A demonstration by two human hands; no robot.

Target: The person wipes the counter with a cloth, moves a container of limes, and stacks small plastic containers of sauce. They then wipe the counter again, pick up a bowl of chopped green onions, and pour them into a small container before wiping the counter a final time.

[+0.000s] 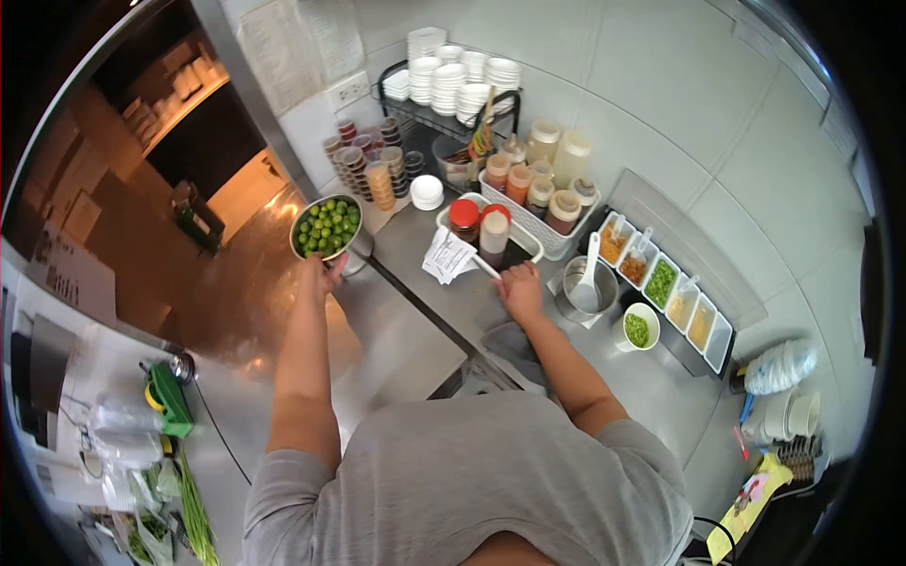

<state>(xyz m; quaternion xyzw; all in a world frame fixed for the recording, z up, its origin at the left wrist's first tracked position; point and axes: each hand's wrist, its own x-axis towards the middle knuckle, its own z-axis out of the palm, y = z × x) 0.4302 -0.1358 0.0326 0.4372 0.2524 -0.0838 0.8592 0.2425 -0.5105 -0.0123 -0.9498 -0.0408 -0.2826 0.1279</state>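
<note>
My left hand point(326, 274) is at the near side of a round metal bowl point(363, 242) and grips it from below; part of the fingers is hidden. Small green limes point(327, 226) fill the bowl. My right hand point(521, 291) is closed round the near corner of a white tray point(525, 247). On that tray stand a red-lidded jar point(463, 219) and a squeeze bottle point(494, 236) of dark sauce. Printed paper slips point(447, 256) lie over the tray's left edge. Right of my right hand is a metal pot point(578, 294) with a white ladle point(591, 264) in it.
Sauce bottles crowd a white basket point(557, 238) behind the tray. Stacked lidded sauce cups point(379, 185) and a rack point(444, 121) of white bowls stand at the back. Topping containers point(662, 281) and a cup of chopped greens point(636, 330) are at right. Long green stalks point(195, 509) lie lower left.
</note>
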